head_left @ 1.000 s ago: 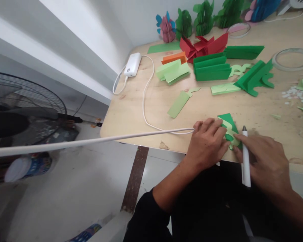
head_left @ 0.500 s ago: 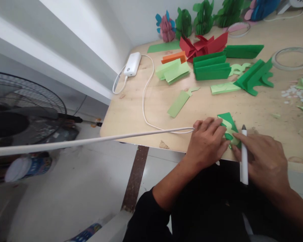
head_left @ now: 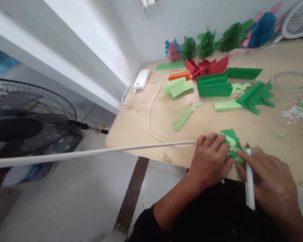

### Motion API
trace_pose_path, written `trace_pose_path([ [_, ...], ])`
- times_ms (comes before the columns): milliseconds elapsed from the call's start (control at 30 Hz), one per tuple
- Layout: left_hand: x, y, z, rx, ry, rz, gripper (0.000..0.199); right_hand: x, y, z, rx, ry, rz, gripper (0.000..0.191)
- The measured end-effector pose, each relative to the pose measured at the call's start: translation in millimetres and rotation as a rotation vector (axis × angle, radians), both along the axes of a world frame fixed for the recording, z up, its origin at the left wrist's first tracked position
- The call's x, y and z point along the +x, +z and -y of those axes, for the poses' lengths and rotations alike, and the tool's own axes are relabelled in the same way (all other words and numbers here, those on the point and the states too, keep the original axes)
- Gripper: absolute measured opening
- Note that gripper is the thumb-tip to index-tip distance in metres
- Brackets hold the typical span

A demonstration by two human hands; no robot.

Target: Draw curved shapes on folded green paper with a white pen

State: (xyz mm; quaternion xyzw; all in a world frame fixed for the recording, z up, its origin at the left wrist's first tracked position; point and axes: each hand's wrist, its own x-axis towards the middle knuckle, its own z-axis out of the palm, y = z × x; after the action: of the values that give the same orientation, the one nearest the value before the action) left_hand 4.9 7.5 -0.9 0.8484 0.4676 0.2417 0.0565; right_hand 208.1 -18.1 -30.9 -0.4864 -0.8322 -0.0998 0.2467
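Head view: at the pale wooden table's near edge [head_left: 179, 158], wavy light-green paper [head_left: 231, 143], slanted lengthwise far-left, was held over green paper [head_left: 235, 137] by the left hand [head_left: 211, 159], a white pen [head_left: 249, 179] gripped by the right hand [head_left: 274, 176].

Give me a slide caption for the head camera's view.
Left hand and right hand, holding a white pen, steady a pale-green cutout on green paper.

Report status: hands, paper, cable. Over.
Left hand, right hand on green paper, pale cutout on top. White pen in right hand. White cable loops beside left hand.
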Motion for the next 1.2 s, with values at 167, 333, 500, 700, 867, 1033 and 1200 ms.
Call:
trace_pose_path([
  [167, 0.1, 1.2, -0.5, -0.024, -0.011, -0.013, 0.024, 2.4, -2.9, 1.8, 0.003, 0.018, -0.035, 0.037],
  [333, 0.6, 2.0, -0.5, -0.027, -0.007, -0.048, 0.024, 4.5, -6.7, 2.6, -0.011, 0.022, -0.066, 0.039],
  [500, 0.3, 0.4, -0.5, 0.012, -0.006, -0.029, 0.024, -0.6, 6.9, 4.1, -0.154, -0.028, -0.193, 0.037],
  [700, -0.2, 0.8, 0.1, 0.007, -0.006, -0.021, 0.025, -14.1, 41.6, -16.2, -0.175, 0.02, -0.316, 0.032],
  [867, 0.6, 1.0, 0.4, -0.004, -0.006, -0.02, 0.025, -16.4, 34.4, -34.0, -0.059, 0.105, -0.191, 0.03],
  [1033, 0.1, 3.0, 1.1, -0.018, -0.016, -0.023, 0.028, -12.8, 22.9, -30.1, -0.026, 0.126, -0.144, 0.048],
  [1200, -0.6, 4.0, 0.9, -0.027, -0.017, -0.039, 0.031, -10.8, 22.5, -26.8, -0.047, 0.134, -0.112, 0.056],
])
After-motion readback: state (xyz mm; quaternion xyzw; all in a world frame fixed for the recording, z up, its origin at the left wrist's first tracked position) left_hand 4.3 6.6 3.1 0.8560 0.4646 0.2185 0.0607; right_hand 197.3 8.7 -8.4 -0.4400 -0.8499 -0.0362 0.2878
